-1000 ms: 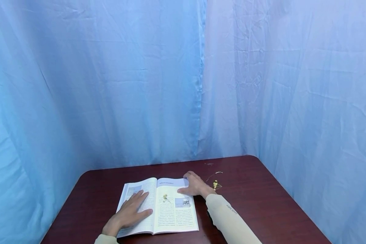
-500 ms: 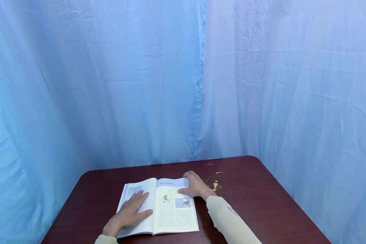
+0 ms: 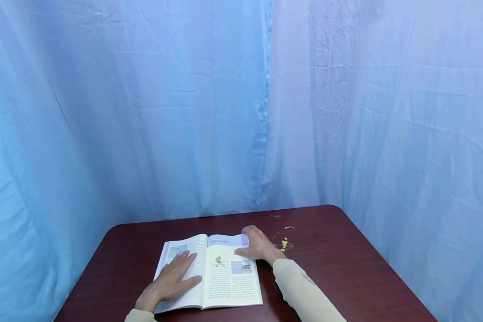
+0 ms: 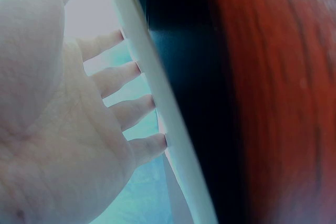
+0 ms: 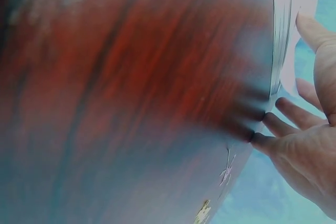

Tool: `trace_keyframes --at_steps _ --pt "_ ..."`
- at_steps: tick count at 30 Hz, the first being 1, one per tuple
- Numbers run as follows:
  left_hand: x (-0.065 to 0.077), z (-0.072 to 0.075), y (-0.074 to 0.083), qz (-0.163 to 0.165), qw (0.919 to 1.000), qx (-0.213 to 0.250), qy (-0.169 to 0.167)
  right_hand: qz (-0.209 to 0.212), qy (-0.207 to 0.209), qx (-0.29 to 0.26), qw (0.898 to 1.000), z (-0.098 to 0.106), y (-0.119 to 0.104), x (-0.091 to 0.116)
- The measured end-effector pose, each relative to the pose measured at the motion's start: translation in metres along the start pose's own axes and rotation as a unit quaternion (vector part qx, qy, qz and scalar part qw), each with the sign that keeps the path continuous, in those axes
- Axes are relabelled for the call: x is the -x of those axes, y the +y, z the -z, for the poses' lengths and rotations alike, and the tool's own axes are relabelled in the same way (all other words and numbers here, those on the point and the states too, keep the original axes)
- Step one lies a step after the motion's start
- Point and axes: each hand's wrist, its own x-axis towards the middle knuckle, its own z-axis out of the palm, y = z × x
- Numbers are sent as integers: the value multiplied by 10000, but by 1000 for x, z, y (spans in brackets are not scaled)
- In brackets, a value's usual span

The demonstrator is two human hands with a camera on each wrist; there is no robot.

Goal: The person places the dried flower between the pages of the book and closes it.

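Fingers spread, gripping nothing, the left hand [image 3: 171, 279] and right hand [image 3: 259, 245] touch the open illustrated book [image 3: 233, 293], well inside the table's [image 3: 346, 277] right edge.

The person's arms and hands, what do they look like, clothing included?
The left hand and right hand are bare, without gloves. The left sleeve and right sleeve are pale cream; the right bears small dark lettering, too small to read.
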Motion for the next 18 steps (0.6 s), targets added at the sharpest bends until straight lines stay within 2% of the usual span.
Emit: trace_keyframes --at_steps 6,13,18 --pt "-4 -6 -10 -52 9999 -20 90 121 208 14 9997 -2 1 -1" --pt "0 -3 -5 -197 9997 -95 116 155 295 -68 9994 -4 1 -1" --pt "1 0 1 -90 9999 -58 80 184 250 44 9995 -2 1 -2"
